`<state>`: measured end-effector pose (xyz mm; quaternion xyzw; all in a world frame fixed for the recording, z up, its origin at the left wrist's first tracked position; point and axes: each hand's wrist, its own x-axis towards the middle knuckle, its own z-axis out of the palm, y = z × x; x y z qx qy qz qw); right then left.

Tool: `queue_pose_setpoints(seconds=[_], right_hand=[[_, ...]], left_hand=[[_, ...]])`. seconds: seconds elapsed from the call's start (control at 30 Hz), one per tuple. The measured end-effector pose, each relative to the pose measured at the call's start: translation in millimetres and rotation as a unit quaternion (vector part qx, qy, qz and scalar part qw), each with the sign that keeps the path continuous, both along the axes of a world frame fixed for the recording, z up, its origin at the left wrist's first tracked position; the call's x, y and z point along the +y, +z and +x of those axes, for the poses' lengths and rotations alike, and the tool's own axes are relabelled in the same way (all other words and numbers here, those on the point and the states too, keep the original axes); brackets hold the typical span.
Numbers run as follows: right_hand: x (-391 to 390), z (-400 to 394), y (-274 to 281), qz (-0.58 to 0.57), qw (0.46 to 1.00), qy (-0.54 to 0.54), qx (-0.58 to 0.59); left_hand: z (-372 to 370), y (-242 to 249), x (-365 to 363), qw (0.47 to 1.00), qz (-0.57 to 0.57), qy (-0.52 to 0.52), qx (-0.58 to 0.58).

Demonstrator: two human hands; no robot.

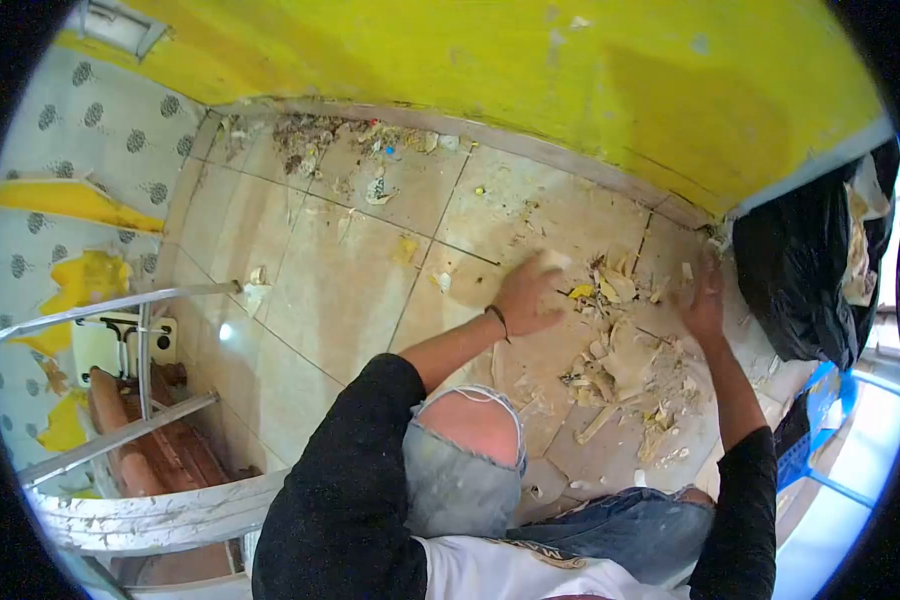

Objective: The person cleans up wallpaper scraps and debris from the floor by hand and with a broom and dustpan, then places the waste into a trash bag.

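Observation:
Scraps of torn wall covering and crumbled plaster lie in a loose debris pile on the tiled floor in front of my knees. Along its left side, my left hand is low over the tiles with its fingers spread. On the right, my right hand is lowered beside the scraps, fingers stretched toward the wall and slightly blurred. The pile lies between both palms. A yellow scrap rests just off the left fingertips.
A yellow wall runs across the far side, with more debris along its foot. A black plastic bag stands at the right, near a blue plastic object. Left are a metal ladder and patterned wallpaper, partly peeled.

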<state>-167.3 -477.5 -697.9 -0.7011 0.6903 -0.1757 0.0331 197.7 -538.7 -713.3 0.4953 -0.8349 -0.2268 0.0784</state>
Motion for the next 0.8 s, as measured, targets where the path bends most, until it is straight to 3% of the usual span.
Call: queue_pose_setpoints(seconds=[0.07,0.13,0.2,0.23,0.27,0.3,0.37,0.5,0.57,0.63,0.73,0.8], right_hand=[[-17.2,-51.5,-53.6,-0.059,0.997,-0.037,0.031],[-27.1,-99.2,-112.2,-0.043,0.976,-0.018,0.213],[-24.0,-56.0,-104.2,-0.015,0.984,-0.017,0.178],[-25.4,-23.5,-90.8,0.012,0.989,-0.018,0.145],[-24.7,8.8,-63.3,0.088,0.991,0.008,0.099],[-23.0,38.8,-37.1,0.165,0.984,0.034,0.052],[-14.5,77.3,-34.4,0.177,0.978,0.106,0.023],[-15.2,152.9,2.5,0.222,0.962,0.155,-0.043],[-18.4,176.7,4.3,0.226,0.967,0.116,0.005],[-26.9,196.0,8.1,0.230,0.968,0.102,0.010],[-52.4,224.4,17.8,0.280,0.958,0.052,0.023],[-71.8,240.4,16.0,0.356,0.934,-0.018,-0.014]], left_hand=[[0.2,5.3,3.2,0.960,0.104,-0.077,0.249],[24.7,11.4,-23.3,0.978,0.008,-0.035,0.207],[65.1,-26.3,-63.0,0.967,-0.201,0.082,0.133],[103.4,-15.9,-98.4,0.943,-0.223,0.214,0.122],[114.4,-11.6,-115.4,0.944,-0.225,0.226,0.080],[112.5,-15.5,-129.5,0.943,-0.222,0.231,0.085],[105.3,-24.0,-149.5,0.957,-0.168,0.151,0.180],[67.8,-47.9,-162.3,0.977,-0.108,0.116,0.145],[44.5,-47.8,-154.7,0.981,-0.031,0.131,0.139],[23.1,-37.5,-133.1,0.958,-0.096,0.127,0.237],[16.6,-20.2,-120.6,0.950,-0.064,0.095,0.289],[31.2,-13.6,-118.7,0.960,-0.075,0.073,0.260]])
